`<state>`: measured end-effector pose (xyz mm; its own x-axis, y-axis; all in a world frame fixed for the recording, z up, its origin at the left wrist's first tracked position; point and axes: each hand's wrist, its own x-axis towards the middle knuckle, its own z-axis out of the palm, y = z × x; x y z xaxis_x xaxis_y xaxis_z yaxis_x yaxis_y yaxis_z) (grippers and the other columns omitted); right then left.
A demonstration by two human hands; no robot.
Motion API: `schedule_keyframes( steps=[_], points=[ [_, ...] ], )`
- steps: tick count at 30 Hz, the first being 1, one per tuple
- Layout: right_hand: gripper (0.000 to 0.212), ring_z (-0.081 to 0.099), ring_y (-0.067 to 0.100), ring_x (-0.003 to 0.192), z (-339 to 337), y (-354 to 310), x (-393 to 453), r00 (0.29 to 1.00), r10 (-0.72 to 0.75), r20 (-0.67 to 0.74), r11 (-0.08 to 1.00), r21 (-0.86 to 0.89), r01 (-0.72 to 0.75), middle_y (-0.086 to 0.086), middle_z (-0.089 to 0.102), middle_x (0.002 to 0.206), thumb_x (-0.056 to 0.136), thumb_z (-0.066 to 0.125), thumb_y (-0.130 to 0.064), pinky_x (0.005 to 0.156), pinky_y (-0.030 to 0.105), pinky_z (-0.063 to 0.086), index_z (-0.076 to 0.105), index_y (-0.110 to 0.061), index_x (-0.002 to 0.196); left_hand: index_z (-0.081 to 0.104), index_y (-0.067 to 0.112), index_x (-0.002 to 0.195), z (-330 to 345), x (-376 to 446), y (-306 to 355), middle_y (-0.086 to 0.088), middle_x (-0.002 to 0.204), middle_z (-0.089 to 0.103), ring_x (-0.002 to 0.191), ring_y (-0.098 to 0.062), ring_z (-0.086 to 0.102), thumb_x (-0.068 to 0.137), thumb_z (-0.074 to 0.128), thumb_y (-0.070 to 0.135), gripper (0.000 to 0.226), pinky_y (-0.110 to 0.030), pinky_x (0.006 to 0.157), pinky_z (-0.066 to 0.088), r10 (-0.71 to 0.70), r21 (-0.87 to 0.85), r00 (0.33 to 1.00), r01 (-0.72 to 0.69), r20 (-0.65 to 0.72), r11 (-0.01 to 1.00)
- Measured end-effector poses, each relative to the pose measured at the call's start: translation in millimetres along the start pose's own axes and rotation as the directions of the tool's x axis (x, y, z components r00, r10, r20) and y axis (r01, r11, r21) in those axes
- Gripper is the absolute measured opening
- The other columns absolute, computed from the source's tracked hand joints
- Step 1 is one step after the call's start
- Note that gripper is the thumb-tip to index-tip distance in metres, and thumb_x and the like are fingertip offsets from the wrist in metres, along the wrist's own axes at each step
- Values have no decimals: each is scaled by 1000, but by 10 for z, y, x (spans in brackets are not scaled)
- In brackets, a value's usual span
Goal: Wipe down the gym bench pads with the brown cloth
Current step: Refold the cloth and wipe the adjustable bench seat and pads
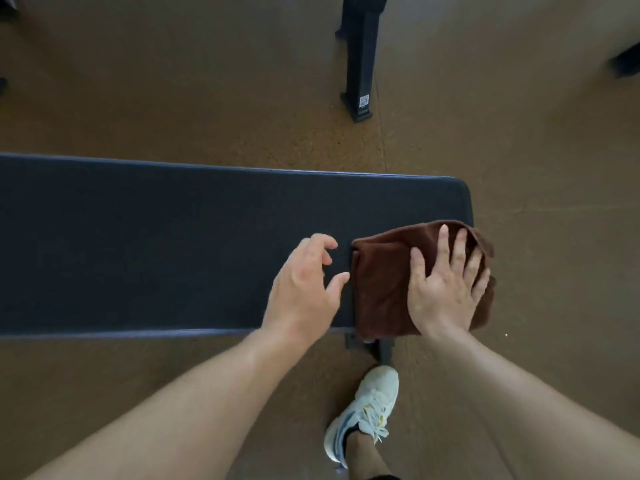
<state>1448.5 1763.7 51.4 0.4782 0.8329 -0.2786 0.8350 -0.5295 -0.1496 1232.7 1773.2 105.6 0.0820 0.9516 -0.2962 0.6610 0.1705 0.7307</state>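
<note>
Ok: R hand [446, 289] flat, fingers spread, pressing brown cloth [384, 289] on bench pad [173, 244] end. L hand [304, 285] loosely curled, holding nothing, just beside cloth.

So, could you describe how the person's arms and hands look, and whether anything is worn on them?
Both forearms are bare up to the frame edge; no sleeves are visible. The left hand and the right hand wear no gloves, and I see no rings, watch or bracelet on either wrist. Fingernails look short and unpainted. Lower down, one foot wears a white lace-up sneaker with a dark ankle sock.
</note>
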Motion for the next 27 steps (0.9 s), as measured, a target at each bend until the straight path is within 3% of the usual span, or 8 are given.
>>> schedule_keyframes(
  steps=[4,7,11,14,16,20,24,27],
  points=[
    [73,1,26,162,241,-761,-520,999,-36,12,998,-47,36,-4,5,177,103,16,-66,130,54,-3,9,-34,168,54,32,118,-485,-579,-551,17,96,53,87,0,55,89,72,22,36,-18,72,51,17,-62,990,-26,-138,998],
    [74,11,28,161,481,-1620,-1167,953,-295,68,955,-18,297,-5,16,175,100,24,-67,129,53,-3,19,-35,166,57,33,114,-992,-851,-977,19,100,55,93,0,57,89,70,10,36,-19,76,50,-42,-64,991,34,-124,997],
    [64,-9,26,162,708,-2509,-1720,668,-691,276,701,32,712,-7,1,177,108,26,-55,128,54,-12,10,-36,167,56,32,118,-1512,-937,-1289,18,107,56,97,0,55,95,61,8,34,-20,81,45,-138,-10,984,138,-116,990],
    [58,-10,19,162,676,-2648,-1494,597,-751,281,632,46,774,-11,4,176,110,20,-54,129,49,-13,12,-40,166,53,27,130,-1650,-817,-1331,9,125,54,113,-3,48,94,58,6,41,-28,100,42,-127,97,987,137,-101,986],
    [57,-5,17,162,619,-2573,-1169,619,-748,240,645,43,763,-13,9,175,110,21,-55,130,47,-11,17,-41,165,50,24,136,-1607,-668,-1254,5,134,52,124,-10,46,93,60,7,48,-35,107,40,-94,145,994,102,-64,984],
    [58,-1,16,162,396,-2241,-420,796,-587,147,808,33,589,-15,9,175,109,23,-59,130,43,-12,18,-43,165,39,23,152,-1323,-289,-956,4,155,38,144,-11,33,93,65,19,64,-35,117,33,5,250,998,-21,65,968],
    [60,-1,13,162,150,-1467,184,915,-395,77,918,-8,397,-18,4,175,107,20,-63,130,41,-12,14,-46,165,22,27,160,-930,77,-558,7,168,18,155,-9,11,99,59,32,72,-32,125,14,100,344,968,-177,232,922],
    [60,0,14,162,-20,-741,377,971,-234,44,972,-8,234,-19,5,174,107,17,-64,130,42,-8,13,-48,164,10,26,162,-617,351,-286,5,170,5,157,-14,-2,101,51,41,75,-39,128,6,156,455,923,-315,353,833]
  ],
)
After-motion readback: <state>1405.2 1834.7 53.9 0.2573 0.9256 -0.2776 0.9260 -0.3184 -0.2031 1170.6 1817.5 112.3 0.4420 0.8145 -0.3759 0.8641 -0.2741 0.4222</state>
